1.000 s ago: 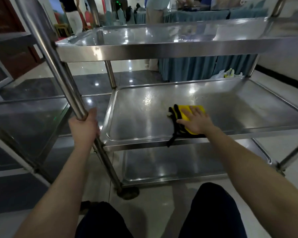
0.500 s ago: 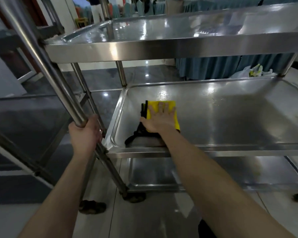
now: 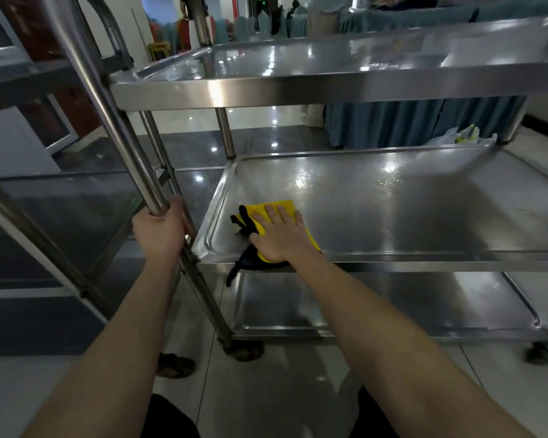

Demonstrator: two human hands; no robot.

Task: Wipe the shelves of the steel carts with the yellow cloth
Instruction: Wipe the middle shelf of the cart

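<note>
Yellow cloth (image 3: 276,207), black-edged, lies flat at the near-left corner of the cart's middle shelf (image 3: 408,216), black strap trailing over the front rim. My right hand (image 3: 280,233) presses it, fingers straight. My left hand (image 3: 159,229) grips the handle post (image 3: 121,134)

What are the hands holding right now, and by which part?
The left hand grips the cart's slanted steel post partway down. The right hand grips nothing; it presses flat on the yellow cloth on the middle shelf.
</note>
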